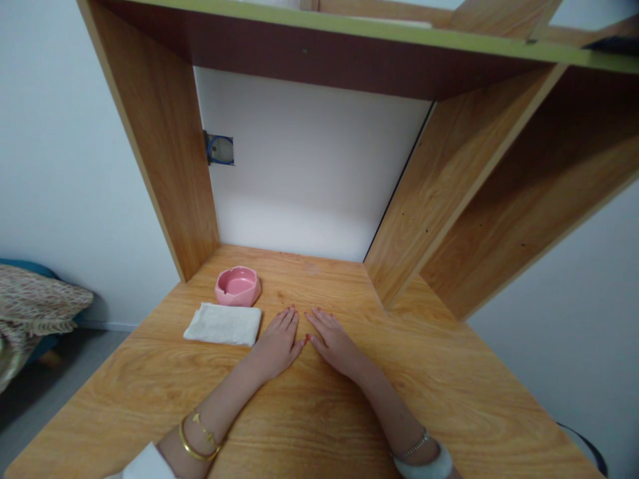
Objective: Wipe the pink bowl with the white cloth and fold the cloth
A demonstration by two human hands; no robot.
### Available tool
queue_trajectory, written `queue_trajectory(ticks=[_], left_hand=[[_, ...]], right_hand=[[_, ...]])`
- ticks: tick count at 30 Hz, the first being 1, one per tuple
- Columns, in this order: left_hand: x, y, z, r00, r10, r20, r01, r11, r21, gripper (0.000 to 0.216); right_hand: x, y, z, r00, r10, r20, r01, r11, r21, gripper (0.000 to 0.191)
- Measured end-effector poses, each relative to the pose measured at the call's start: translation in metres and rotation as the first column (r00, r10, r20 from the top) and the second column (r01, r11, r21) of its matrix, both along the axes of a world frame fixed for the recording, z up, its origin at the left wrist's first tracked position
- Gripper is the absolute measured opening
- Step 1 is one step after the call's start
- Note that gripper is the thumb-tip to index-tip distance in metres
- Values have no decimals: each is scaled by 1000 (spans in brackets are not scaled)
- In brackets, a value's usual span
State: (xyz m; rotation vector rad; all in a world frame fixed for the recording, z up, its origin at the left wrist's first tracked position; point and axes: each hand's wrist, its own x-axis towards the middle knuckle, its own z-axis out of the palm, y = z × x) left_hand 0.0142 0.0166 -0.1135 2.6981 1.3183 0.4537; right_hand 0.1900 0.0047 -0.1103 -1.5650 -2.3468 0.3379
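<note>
My left hand (pixel 277 344) lies flat, palm down, on the wooden desk (pixel 449 386), fingers stretched out and holding nothing. My right hand (pixel 333 342) lies flat beside it in the same way, thumbs almost touching. A folded white cloth (pixel 223 324) lies just left of my left hand, its right edge close to my fingers. Behind the cloth stands a small pink ashtray-like bowl (pixel 238 286). Gold bangles ring my left wrist and a pale bangle my right.
Wooden side panels (pixel 164 153) rise left and right of the desk's back, with a shelf (pixel 349 46) overhead. A wall socket opening (pixel 218 149) shows on the white back wall. A patterned blanket on furniture (pixel 34 299) sits at far left.
</note>
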Motion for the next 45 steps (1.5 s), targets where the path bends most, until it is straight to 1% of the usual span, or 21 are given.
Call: queue_trajectory(ticks=[4, 8, 17, 24, 32, 38, 45], left_hand=[[0, 1, -4, 1000, 0, 28, -1, 1000, 18, 57], [0, 2, -6, 1000, -6, 22, 6, 1000, 15, 56], [1, -1, 4, 1000, 4, -13, -4, 1000, -22, 57], [1, -1, 3, 1000, 7, -17, -7, 1000, -19, 57], [2, -1, 6, 999, 13, -51, -15, 999, -39, 57], [1, -1, 4, 1000, 12, -24, -13, 999, -36, 56], [1, 1, -1, 1000, 3, 3, -3, 1000, -19, 56]], right_hand=[[0, 0, 0, 1000, -3, -10, 3, 1000, 4, 49], [0, 0, -1, 1000, 0, -25, 0, 1000, 6, 49], [0, 0, -1, 1000, -14, -3, 14, 1000, -8, 49], [-1, -1, 3, 1000, -11, 4, 11, 1000, -11, 49], [0, 1, 1, 1000, -7, -14, 7, 1000, -7, 48], [-1, -1, 4, 1000, -10, 4, 10, 1000, -19, 49], [-2, -1, 3, 1000, -13, -18, 12, 1000, -15, 49]])
